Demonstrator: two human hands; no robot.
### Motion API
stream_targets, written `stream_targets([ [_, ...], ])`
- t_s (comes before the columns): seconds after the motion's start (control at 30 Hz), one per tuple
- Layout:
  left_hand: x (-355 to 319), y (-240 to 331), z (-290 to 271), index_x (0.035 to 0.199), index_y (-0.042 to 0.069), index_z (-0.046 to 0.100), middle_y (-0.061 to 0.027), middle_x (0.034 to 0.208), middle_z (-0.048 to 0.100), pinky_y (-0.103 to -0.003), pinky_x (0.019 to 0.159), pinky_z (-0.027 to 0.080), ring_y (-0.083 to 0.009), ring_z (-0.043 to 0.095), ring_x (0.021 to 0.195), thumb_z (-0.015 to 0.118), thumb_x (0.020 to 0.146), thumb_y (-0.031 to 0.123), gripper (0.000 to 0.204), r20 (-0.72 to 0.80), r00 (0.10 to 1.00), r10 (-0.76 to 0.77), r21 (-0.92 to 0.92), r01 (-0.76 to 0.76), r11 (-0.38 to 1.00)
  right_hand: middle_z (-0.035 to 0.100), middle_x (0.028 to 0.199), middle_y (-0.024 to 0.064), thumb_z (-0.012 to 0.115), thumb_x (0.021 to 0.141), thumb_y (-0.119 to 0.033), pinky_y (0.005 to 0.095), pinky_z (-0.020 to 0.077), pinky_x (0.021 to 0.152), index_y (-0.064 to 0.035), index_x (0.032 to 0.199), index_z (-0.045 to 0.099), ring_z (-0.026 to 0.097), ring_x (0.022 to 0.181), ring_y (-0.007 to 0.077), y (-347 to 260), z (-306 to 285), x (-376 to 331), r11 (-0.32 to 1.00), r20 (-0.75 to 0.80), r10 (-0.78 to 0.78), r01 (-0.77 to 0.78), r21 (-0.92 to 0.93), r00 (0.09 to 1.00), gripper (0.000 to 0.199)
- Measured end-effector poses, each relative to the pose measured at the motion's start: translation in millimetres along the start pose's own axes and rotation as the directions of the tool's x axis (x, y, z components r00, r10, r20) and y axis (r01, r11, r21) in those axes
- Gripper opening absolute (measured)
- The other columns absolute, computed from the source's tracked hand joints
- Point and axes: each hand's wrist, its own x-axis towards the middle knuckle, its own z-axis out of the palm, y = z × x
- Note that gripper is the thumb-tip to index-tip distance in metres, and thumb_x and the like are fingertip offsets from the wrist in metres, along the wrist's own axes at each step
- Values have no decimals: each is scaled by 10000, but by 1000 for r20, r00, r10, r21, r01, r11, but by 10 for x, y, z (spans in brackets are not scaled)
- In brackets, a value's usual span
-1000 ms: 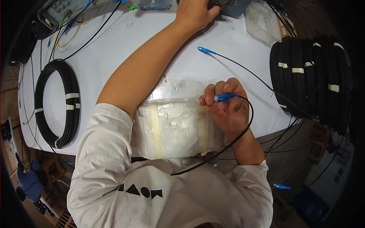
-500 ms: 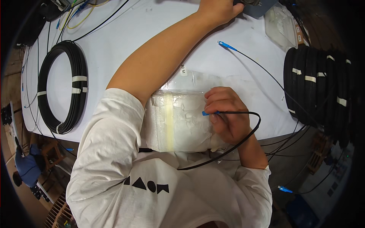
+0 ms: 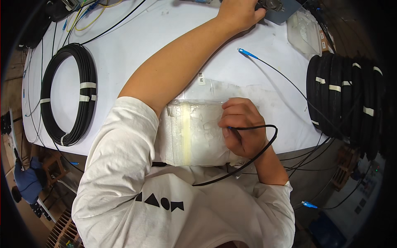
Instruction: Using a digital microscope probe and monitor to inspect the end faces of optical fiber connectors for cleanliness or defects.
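While the right hand [image 3: 242, 128] stays curled shut around a thin black cable [image 3: 264, 146], pinching it near its end, the left hand [image 3: 240, 14] reaches far across the white table [image 3: 136, 45] toward twelve o'clock, its fingers closed over a grey device [image 3: 275, 8] at the top edge; how firmly it grips cannot be told. The cable loops out from the right fist toward three o'clock, then curves back toward six o'clock across the person's white shirt [image 3: 173, 206]. Under the right hand lies a clear plastic bag [image 3: 192, 134] with a pale strip down its middle, resting at the near edge of the table against the person's chest. At one o'clock from the right hand, a blue connector [image 3: 246, 53] lies on the table at the end of another black cable running toward four o'clock. At three o'clock, a stack of black cable coils [image 3: 343, 99] bound with white tape sits at the table's right edge, a clear plastic box [image 3: 304, 35] just beyond it. At nine o'clock, well apart, a single black cable coil [image 3: 68, 95] lies flat, also taped.
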Motion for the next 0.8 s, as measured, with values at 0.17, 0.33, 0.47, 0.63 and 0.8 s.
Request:
stream_targets([
  [0.17,9,51,-39,1424,34,502,-176,1435,518,-459,1145,416,-392,481,1344,751,807,40,666,49,996,-71,9,71,997,657,952,98,649,752,17,431,569,814,-73,948,659,671,971,348,10,12,3,1000,25,4,-4,-2,1000,216],
  [0.33,8,44,-28,1419,34,503,-178,1436,515,-457,1146,415,-392,481,1341,743,812,37,653,27,999,-31,-6,32,999,632,943,103,686,715,45,424,567,813,-65,934,659,661,952,340,-7,-18,20,999,52,-4,2,36,999,246],
  [0.47,11,34,-30,1418,35,504,-178,1440,513,-457,1150,411,-393,479,1346,744,813,39,651,33,999,-30,-2,30,1000,653,934,96,652,751,14,428,568,803,-70,940,663,672,969,341,20,26,8,1000,-17,-1,1,9,1000,207],
  [0.63,10,40,-37,1421,37,503,-176,1447,511,-457,1158,405,-394,477,1349,750,810,41,659,31,999,-32,1,32,999,653,932,100,649,744,20,422,566,783,-65,938,664,673,962,342,4,2,-11,1000,76,-6,4,28,997,212],
  [0.8,16,69,-46,1426,38,502,-177,1456,508,-456,1165,401,-391,475,1355,753,812,45,663,53,996,-66,8,66,998,654,926,92,650,734,13,417,569,778,-71,933,669,675,955,335,15,24,5,1000,-10,0,0,10,1000,217],
])
